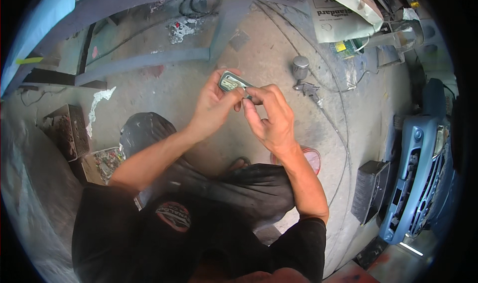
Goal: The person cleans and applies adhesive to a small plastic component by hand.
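In the middle of the head view a small grey oblong part (230, 79) with rounded corners and a pale, recessed face is held up above the floor. My left hand (214, 101) grips it around its left side, with the thumb across its lower face. My right hand (269, 113) has fingers and thumb closed at its right end; whether they hold a separate small piece there is hard to make out.
A spray gun (306, 88) with a cup lies right of my hands among hoses (341, 111). A blue bumper (416, 133) and dark box (370, 191) stand at the right, metal bins (64, 131) at the left, a blue frame (144, 66) above. A round pail (311, 161) sits by my knee.
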{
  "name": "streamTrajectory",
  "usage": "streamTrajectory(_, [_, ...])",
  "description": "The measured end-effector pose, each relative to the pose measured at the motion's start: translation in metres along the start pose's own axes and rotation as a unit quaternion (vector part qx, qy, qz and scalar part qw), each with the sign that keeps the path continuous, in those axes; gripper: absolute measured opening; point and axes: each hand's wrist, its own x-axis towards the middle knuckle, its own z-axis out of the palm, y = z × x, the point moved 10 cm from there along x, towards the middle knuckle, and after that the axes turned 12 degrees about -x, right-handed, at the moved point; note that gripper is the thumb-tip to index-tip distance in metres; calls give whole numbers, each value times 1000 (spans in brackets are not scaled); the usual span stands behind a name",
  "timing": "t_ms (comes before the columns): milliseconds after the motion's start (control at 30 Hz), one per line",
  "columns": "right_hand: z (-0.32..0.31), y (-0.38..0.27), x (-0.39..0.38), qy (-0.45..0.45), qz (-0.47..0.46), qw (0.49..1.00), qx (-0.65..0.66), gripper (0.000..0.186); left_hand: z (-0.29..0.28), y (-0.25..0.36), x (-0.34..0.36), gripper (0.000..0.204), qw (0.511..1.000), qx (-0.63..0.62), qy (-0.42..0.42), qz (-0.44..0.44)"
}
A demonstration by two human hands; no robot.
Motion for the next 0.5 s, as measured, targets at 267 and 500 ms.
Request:
streamTrajectory(267, [-1,31,-13,31,200,954,223,32,14,4,0,41,994,-74,-60,-56])
streamTrajectory(500, [14,43,-28,-26,317,889,329,35,30,27,-7,54,987,101,-105,67])
